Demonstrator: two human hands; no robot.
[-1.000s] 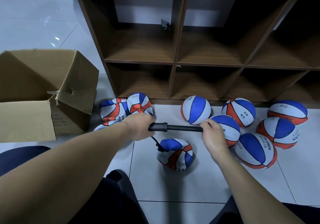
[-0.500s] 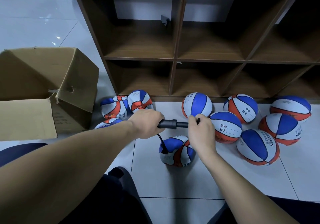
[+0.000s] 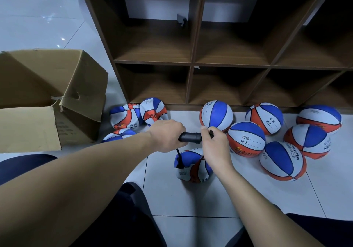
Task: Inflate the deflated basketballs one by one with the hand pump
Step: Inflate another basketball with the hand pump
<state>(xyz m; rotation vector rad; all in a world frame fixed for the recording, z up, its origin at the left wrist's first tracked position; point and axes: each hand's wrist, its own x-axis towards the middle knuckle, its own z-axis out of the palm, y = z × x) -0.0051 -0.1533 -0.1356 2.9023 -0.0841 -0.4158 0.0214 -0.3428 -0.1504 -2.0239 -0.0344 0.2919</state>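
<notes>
A black hand pump (image 3: 190, 137) is held level above the floor. My left hand (image 3: 165, 135) grips its barrel and my right hand (image 3: 213, 141) grips its handle, pushed in close against the barrel. A short black hose (image 3: 179, 158) runs down from the pump into a crumpled, half-flat blue, white and orange basketball (image 3: 193, 167) on the tiles below my hands. Three more deflated balls (image 3: 126, 117) lie at the left by the shelf foot. Several round, inflated balls (image 3: 246, 139) sit at the right.
A dark wooden cubby shelf (image 3: 193, 63) with bare compartments stands right behind the balls. An open cardboard box (image 3: 47, 97) sits on the floor at the left. My dark-trousered knees are at the bottom corners, with white floor tiles (image 3: 191, 200) between them.
My right hand has pushed the pump handle leftward into the barrel, so the exposed rod has vanished. The left hand and the ball under the hose stayed about where they were.
</notes>
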